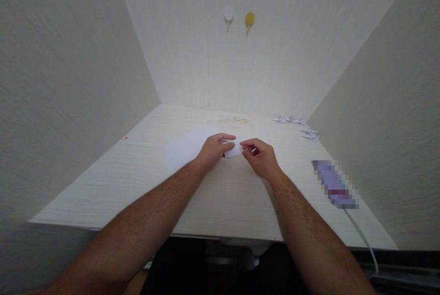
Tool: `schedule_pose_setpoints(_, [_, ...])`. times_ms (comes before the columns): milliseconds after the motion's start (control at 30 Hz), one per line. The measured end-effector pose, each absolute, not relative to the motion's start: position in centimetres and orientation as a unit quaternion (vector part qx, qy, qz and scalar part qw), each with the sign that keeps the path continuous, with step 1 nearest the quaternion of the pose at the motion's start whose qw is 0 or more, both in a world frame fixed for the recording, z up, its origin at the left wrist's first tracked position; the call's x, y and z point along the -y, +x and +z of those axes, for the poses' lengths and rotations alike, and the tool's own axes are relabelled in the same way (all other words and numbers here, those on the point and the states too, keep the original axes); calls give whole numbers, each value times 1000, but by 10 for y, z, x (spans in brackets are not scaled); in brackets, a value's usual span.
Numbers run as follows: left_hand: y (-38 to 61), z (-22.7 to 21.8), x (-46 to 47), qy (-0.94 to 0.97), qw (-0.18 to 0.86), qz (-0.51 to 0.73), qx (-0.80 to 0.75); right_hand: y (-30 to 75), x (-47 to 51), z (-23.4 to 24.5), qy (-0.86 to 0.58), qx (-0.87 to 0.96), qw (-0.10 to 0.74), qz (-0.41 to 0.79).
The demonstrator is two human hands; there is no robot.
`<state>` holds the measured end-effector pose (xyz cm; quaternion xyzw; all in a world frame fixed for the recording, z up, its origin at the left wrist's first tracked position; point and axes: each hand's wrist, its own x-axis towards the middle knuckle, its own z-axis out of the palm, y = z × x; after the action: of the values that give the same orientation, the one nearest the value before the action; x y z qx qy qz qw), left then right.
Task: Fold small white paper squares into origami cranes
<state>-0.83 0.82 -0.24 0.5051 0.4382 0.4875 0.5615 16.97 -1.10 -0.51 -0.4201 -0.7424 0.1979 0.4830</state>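
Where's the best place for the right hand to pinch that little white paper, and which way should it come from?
Probably pinch the right edge of the little white paper, coming from the right: the left hand covers its left part, while that edge sticks out toward the right hand.

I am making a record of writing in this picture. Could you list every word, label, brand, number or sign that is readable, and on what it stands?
None can be read.
Phone-like device, on the right: pixelated, any text unreadable.
Small white paper in the left hand, white hook and yellow hook: no writing visible.
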Motion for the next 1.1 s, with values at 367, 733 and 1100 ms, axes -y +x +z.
schedule_pose_setpoints(367, [-6, 1, -6, 546, 478, 487, -485, 166, 12, -9, -427, 742, 464, 229])
schedule_pose_setpoints(733, [-7, -3, -8, 564, 519, 452, -457, 171, 14, -4, -404, 770, 414, 270])
schedule_pose_setpoints(1100, [-10, 5, -2, 568, 584, 406, -414, 183, 11, 5, -414, 716, 389, 406])
